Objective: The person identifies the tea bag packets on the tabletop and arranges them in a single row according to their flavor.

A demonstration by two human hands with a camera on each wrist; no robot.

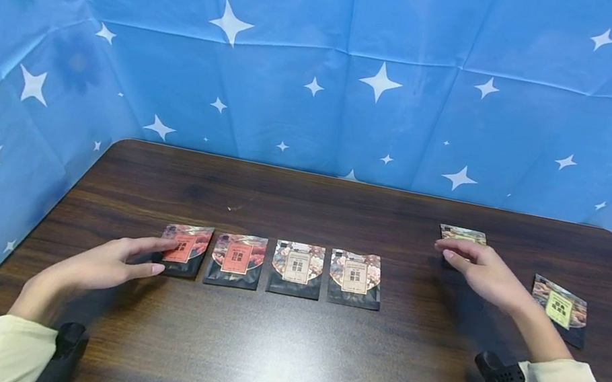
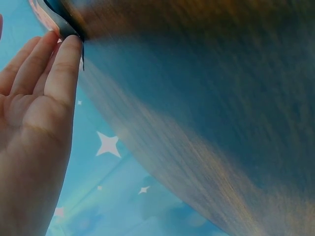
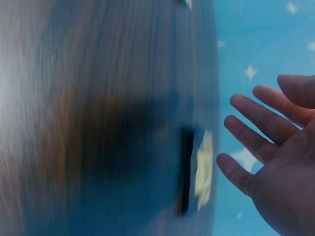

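Observation:
My left hand [image 1: 109, 262] is at the leftmost red-labelled sachet [image 1: 195, 252], straight fingertips on its left side and the thumb by its lower corner. In the left wrist view the fingertips meet the dark edge of this sachet [image 2: 61, 19]. To its right lie another red-labelled sachet [image 1: 235, 260] and two pale floral sachets [image 1: 296, 271] [image 1: 355, 282], forming a row. My right hand [image 1: 482, 274] is over a yellow-green-labelled sachet [image 1: 471, 235] at the back, partly covering it. The right wrist view has those fingers spread, with nothing in them.
Another yellow-green-labelled sachet [image 1: 560, 307] lies tilted to the right of the right forearm. Everything lies on a dark wood-grain table [image 1: 278, 207]. A blue star-patterned cloth [image 1: 403, 126] hangs behind the table and along its sides.

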